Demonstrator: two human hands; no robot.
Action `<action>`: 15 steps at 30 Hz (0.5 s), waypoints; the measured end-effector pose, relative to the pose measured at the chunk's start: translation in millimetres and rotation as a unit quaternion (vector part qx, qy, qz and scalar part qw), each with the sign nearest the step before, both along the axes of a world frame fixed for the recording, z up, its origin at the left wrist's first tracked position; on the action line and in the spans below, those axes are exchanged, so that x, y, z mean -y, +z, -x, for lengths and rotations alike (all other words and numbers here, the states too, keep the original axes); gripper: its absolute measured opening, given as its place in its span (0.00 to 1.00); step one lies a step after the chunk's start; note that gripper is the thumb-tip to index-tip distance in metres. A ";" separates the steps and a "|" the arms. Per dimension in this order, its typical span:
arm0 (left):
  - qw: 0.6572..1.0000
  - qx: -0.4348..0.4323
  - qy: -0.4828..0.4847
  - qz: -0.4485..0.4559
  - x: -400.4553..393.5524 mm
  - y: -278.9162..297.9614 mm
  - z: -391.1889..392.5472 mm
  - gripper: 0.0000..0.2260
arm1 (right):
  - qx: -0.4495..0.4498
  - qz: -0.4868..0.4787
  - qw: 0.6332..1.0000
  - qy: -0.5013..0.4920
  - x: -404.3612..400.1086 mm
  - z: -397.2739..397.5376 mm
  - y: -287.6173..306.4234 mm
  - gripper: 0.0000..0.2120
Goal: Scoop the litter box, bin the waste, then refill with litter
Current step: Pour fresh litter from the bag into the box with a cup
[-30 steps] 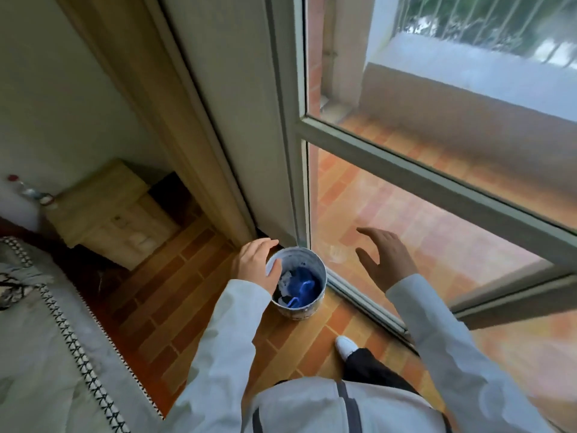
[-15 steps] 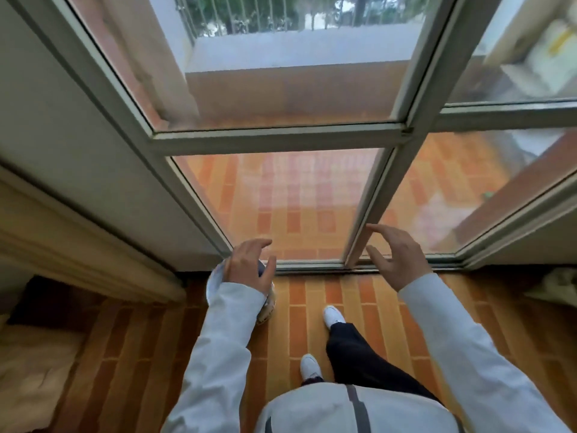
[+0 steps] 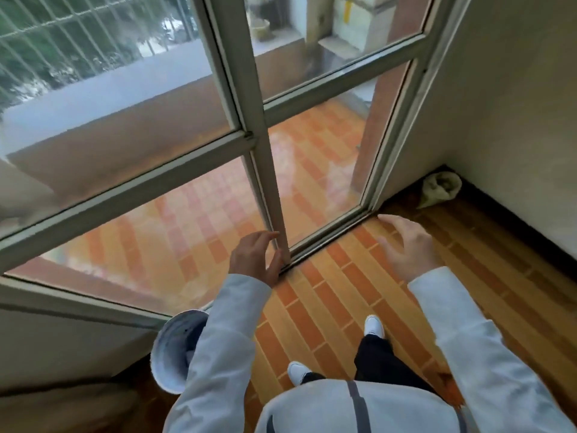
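A small white waste bin stands on the tiled floor at the lower left, against the door sill, partly hidden by my left sleeve. My left hand hangs in the air beside the bottom of the door's upright bar, fingers apart, holding nothing. Further right, my right hand is spread open above the tiles near the sill, also empty. No litter box or scoop is in view.
Glass balcony doors with a grey frame fill the upper left. A white wall closes the right side. A crumpled pale bag lies in the far corner. My white shoes stand on the orange-brown tiles.
My view has swung right along the doors. My left hand has left the bin's rim and now hangs by the door bar; the bin has dropped to the lower left.
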State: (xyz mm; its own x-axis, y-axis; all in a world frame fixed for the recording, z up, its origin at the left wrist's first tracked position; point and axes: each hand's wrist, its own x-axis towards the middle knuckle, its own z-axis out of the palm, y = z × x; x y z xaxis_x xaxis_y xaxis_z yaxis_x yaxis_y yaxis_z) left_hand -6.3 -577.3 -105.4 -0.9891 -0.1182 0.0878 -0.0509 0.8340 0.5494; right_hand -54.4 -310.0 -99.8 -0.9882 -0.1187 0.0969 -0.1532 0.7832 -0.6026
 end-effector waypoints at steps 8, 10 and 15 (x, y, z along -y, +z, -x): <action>0.993 -0.016 -0.120 -0.004 -98.8 0.0 73.5 0.13 | 0.018 0.014 0.991 -0.129 -103.3 3.7 -1.4 0.17; 0.989 -0.013 -0.145 0.000 -128.8 -0.6 91.8 0.14 | 0.021 0.019 0.989 -0.146 -132.9 9.9 -2.2 0.17; 0.984 -0.027 -0.177 -0.003 -207.8 -1.4 137.4 0.14 | 0.024 0.004 0.982 -0.186 -213.2 34.2 0.1 0.17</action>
